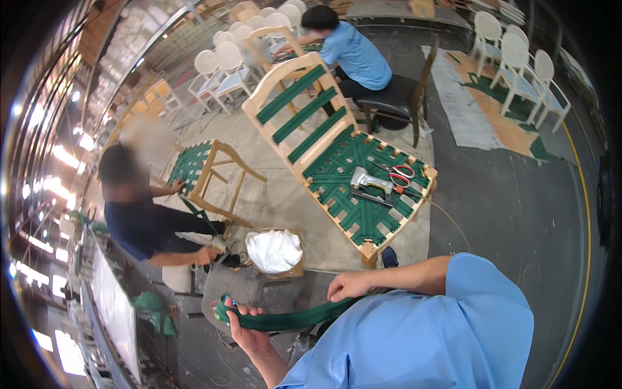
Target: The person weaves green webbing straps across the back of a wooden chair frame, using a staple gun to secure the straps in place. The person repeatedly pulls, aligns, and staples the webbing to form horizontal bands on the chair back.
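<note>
My left hand (pixel 249 332) is closed around one end of a long green webbing strap (pixel 295 320). At that end the strap bunches up, with small blue and red bits showing that I cannot make out. The strap runs right across my lap toward my shirt. My right hand (pixel 350 285) is closed with its fingers curled, just over the strap; whether it pinches the strap's edge is hidden. Beyond my hands stands a wooden chair frame (pixel 278 148) with woven green webbing on its seat. On that seat lie a staple gun (pixel 372 181) and red-handled scissors (pixel 402 174).
A box with a white liner (pixel 275 251) stands on the floor. At left, a person in dark clothes (pixel 139 220) handles green webbing at another chair frame (pixel 197 170). Farther off, a person in blue (pixel 356 55) sits working. White chairs (pixel 515 55) stand behind. A hose (pixel 453 220) trails rightward.
</note>
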The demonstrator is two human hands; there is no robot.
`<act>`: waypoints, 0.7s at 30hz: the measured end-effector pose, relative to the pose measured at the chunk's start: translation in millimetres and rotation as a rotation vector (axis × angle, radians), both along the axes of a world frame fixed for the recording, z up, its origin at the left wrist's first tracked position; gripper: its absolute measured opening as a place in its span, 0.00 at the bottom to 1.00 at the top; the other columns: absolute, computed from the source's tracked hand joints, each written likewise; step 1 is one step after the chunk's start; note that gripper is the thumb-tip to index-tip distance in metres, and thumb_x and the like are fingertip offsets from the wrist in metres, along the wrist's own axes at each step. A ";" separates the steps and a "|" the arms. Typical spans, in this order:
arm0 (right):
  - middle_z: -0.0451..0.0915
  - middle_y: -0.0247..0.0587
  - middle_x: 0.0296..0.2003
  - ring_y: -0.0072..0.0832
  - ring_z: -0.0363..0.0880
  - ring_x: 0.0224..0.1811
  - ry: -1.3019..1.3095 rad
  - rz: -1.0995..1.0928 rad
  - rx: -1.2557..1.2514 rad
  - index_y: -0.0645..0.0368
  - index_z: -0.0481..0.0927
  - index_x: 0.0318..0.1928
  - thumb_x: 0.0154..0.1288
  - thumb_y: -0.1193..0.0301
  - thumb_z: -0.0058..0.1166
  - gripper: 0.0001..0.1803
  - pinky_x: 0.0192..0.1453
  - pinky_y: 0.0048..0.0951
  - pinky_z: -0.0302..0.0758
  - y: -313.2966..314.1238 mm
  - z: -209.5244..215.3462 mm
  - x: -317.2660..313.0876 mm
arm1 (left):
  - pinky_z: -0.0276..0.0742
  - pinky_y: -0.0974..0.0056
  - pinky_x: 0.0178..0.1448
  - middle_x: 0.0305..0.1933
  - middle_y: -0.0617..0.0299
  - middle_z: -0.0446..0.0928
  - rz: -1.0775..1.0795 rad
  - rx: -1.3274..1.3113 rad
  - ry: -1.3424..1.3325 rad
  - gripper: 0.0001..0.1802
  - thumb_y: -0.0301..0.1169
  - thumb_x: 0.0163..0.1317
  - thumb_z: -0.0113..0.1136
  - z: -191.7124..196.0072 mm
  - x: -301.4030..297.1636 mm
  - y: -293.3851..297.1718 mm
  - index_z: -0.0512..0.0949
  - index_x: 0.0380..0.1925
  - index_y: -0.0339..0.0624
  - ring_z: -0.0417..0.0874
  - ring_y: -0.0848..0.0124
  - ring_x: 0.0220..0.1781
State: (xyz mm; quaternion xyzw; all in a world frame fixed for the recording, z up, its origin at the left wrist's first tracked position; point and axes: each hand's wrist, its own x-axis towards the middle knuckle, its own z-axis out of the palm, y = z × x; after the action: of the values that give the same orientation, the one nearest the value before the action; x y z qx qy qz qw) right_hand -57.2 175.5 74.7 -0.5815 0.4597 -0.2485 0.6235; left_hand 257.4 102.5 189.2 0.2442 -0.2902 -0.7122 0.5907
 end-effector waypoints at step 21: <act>0.78 0.55 0.56 0.53 0.77 0.63 1.011 -0.663 -0.149 0.61 0.83 0.57 0.60 0.67 0.69 0.25 0.65 0.53 0.77 -119.3 -57.7 -290.7 | 0.80 0.38 0.61 0.38 0.57 0.82 -0.083 0.195 -0.299 0.28 0.49 0.79 0.57 3.1 -133.9 5.6 0.74 0.68 0.40 0.86 0.53 0.44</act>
State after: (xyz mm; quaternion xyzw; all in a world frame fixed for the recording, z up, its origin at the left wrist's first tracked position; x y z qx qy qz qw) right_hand -347.9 56.1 17.0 -0.4955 0.8367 -0.1539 0.1753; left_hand 123.5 108.1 192.3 0.3913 -0.3139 -0.7165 0.4848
